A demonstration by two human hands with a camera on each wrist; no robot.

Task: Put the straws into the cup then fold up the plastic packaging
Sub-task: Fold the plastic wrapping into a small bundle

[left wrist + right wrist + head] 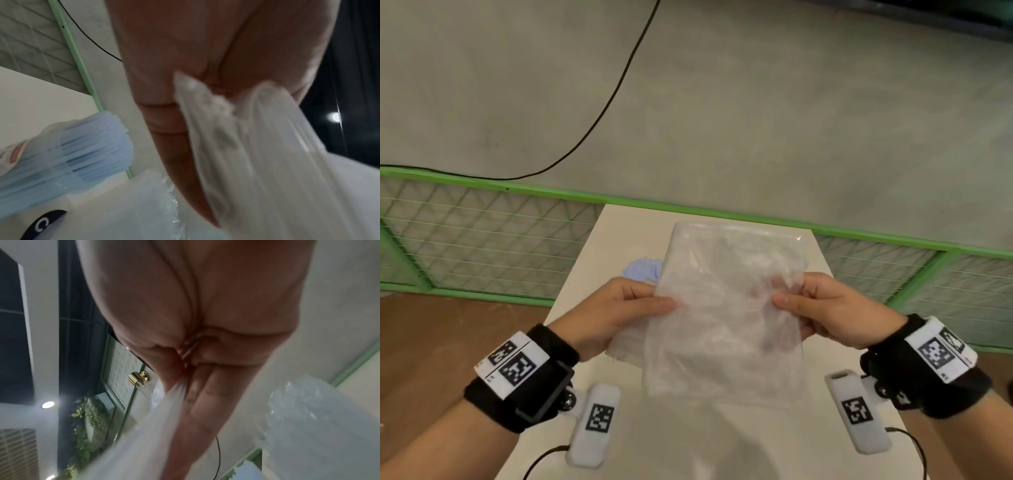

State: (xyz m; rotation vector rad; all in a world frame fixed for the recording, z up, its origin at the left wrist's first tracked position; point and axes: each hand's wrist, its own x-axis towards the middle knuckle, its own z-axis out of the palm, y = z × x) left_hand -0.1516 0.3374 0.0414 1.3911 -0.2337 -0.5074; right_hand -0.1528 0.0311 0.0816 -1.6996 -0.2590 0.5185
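Note:
I hold the clear plastic packaging (726, 318) up over the white table (616, 233), its face towards me. My left hand (664, 301) pinches its left edge, thumb in front and fingers behind. On the right edge my right hand (784, 294) pinches it the same way. A bunch of blue straws (642, 269) peeks out behind the bag's left side. In the left wrist view the straws (86, 146) stand in a printed cup (12, 155), beside my left hand (174, 129) and the bunched packaging (257, 162). The right wrist view shows my right hand (197, 386) gripping the packaging (144, 434).
The table is narrow, with its far edge just beyond the bag. A green mesh fence (482, 236) runs behind it. A black cable (602, 113) lies across the grey floor past the fence. Brown floor (431, 342) lies left of the table.

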